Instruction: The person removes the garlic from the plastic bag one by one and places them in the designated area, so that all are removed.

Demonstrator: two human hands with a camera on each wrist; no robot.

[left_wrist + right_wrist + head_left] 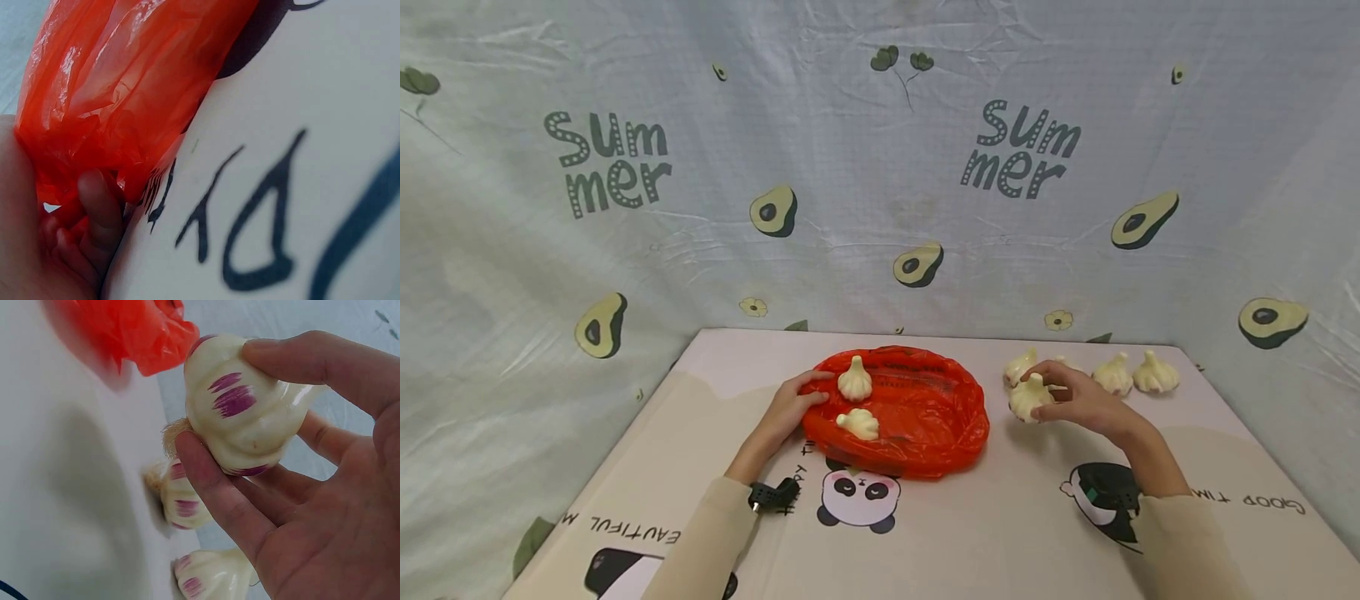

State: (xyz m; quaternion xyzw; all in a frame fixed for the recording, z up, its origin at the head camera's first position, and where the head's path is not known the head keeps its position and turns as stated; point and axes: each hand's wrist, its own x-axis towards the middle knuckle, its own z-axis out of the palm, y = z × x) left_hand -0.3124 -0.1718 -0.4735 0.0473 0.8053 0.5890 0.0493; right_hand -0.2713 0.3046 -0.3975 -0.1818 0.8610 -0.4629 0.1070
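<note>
A red plastic bag point(917, 408) lies spread open on the table, its rim rolled into a ring. Two garlic bulbs point(854, 379) sit inside it on the left side. My left hand point(793, 406) holds the bag's left rim; in the left wrist view, fingers point(100, 206) curl against the red film. To the right of the bag, my right hand point(1078, 400) pinches a garlic bulb point(244, 406) between thumb and fingers, above the table. This bulb is cream with purple streaks and a tuft of roots. Behind the right hand stand more garlic bulbs point(1019, 367), one partly hidden.
Two garlic bulbs point(1156, 372) stand at the table's back right corner. The table point(970, 533) has a pale cover printed with pandas and lettering. A white cloth point(850, 167) with avocado prints hangs behind and along the sides.
</note>
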